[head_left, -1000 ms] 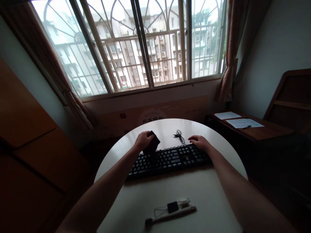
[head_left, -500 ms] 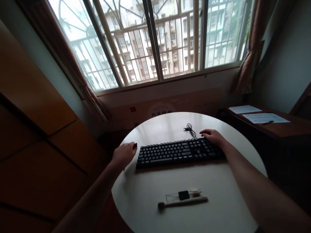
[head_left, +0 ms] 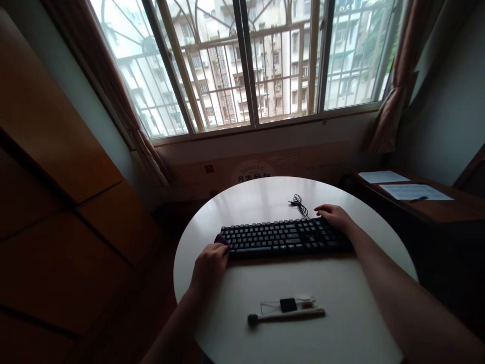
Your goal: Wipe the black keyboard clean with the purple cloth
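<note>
Bare table (head_left: 265, 202) behind keyboard (head_left: 284, 237); coiled cable (head_left: 299, 205) obstructs right rear; brush (head_left: 286, 316) blocks front.

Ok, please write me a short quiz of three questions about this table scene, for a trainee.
1. True or false: the right hand rests on the far right end of the keyboard.
2. The left hand is at which corner of the keyboard? A. near left B. far right C. middle
3. What lies on the table nearest the person?

Key
1. True
2. A
3. A long brush, with a small black piece beside it.

Hands (head_left: 210, 264) at black keyboard (head_left: 284, 236)
</note>
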`<state>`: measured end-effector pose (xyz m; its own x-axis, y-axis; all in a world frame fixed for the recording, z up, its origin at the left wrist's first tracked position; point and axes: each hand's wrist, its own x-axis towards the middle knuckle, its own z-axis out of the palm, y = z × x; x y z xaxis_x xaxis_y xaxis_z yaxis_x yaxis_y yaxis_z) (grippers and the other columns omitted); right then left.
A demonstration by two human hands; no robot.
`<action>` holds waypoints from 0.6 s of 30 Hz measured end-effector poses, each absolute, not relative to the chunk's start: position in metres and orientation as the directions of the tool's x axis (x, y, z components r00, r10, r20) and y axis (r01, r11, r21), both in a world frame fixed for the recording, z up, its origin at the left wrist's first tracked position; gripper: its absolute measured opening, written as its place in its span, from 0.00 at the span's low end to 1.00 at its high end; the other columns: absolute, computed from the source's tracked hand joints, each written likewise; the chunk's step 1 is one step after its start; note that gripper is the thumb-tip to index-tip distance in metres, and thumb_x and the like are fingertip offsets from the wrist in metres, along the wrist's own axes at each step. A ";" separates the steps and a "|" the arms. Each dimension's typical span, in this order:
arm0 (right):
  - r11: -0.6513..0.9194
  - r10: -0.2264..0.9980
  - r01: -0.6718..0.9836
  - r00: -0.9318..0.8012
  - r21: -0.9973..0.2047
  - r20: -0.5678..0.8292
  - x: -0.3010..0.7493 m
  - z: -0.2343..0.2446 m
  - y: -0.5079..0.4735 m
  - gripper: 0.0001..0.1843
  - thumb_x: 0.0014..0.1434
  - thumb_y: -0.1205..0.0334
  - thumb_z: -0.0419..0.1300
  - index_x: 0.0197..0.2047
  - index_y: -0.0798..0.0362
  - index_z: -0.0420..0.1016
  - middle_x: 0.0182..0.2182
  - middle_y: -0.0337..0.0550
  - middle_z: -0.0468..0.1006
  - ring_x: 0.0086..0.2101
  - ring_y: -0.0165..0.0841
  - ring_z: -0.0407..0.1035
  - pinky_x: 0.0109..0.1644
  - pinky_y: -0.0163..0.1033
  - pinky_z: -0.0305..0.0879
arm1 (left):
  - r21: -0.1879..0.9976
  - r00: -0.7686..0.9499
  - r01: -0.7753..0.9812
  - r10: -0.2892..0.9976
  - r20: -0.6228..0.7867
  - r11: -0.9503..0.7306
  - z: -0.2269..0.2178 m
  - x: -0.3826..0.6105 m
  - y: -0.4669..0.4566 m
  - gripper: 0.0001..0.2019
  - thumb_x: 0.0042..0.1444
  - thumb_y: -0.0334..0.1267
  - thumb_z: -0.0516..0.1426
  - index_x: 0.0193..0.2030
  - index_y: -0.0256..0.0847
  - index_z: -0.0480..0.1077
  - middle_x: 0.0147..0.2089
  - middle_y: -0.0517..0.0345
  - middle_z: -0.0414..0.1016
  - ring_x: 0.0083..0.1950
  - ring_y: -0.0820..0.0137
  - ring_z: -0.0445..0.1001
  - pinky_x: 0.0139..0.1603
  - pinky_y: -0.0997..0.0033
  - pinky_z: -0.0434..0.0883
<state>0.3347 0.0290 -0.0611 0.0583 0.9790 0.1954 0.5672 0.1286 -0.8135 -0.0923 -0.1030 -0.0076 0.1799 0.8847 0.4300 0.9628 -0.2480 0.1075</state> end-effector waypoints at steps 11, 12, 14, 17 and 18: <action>0.133 0.973 0.548 0.085 -0.826 0.213 0.331 -0.061 0.025 0.15 0.51 0.60 0.54 0.40 0.53 0.78 0.34 0.44 0.80 0.34 0.34 0.72 0.40 0.36 0.66 | 0.147 0.271 0.924 0.876 0.398 -0.352 -0.011 -0.099 -0.103 0.17 0.53 0.38 0.58 0.51 0.42 0.71 0.52 0.52 0.70 0.54 0.61 0.65 0.55 0.61 0.66; 0.135 0.973 0.547 0.086 -0.826 0.216 0.331 -0.061 0.025 0.15 0.51 0.60 0.55 0.40 0.53 0.78 0.34 0.44 0.80 0.34 0.34 0.72 0.39 0.36 0.66 | 0.144 0.274 0.924 0.876 0.396 -0.354 -0.011 -0.099 -0.103 0.17 0.53 0.37 0.58 0.51 0.43 0.71 0.52 0.52 0.70 0.54 0.61 0.65 0.55 0.61 0.66; 0.136 0.972 0.542 0.089 -0.829 0.217 0.332 -0.061 0.025 0.16 0.51 0.60 0.55 0.40 0.53 0.78 0.34 0.44 0.80 0.33 0.34 0.72 0.39 0.36 0.66 | 0.137 0.284 0.921 0.869 0.406 -0.364 -0.012 -0.099 -0.102 0.16 0.55 0.37 0.56 0.51 0.43 0.71 0.52 0.52 0.70 0.54 0.61 0.65 0.55 0.60 0.66; 0.135 0.973 0.537 0.088 -0.833 0.215 0.332 -0.061 0.025 0.16 0.51 0.60 0.55 0.41 0.53 0.78 0.34 0.44 0.80 0.34 0.34 0.72 0.39 0.36 0.66 | 0.129 0.291 0.916 0.851 0.438 -0.380 -0.013 -0.099 -0.101 0.14 0.57 0.35 0.53 0.50 0.44 0.72 0.50 0.52 0.71 0.52 0.62 0.66 0.55 0.61 0.66; 0.133 0.973 0.537 0.089 -0.833 0.213 0.332 -0.062 0.025 0.16 0.51 0.60 0.55 0.41 0.53 0.78 0.34 0.44 0.80 0.34 0.34 0.72 0.39 0.36 0.66 | 0.128 0.291 0.915 0.847 0.446 -0.382 -0.013 -0.099 -0.101 0.14 0.58 0.35 0.53 0.49 0.44 0.73 0.49 0.52 0.71 0.52 0.62 0.66 0.54 0.61 0.67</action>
<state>0.3322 0.0253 -0.0615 0.0886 0.9731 0.2128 0.5371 0.1333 -0.8329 -0.0986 -0.1010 -0.0129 0.2908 0.8466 0.4458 0.9153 -0.3819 0.1282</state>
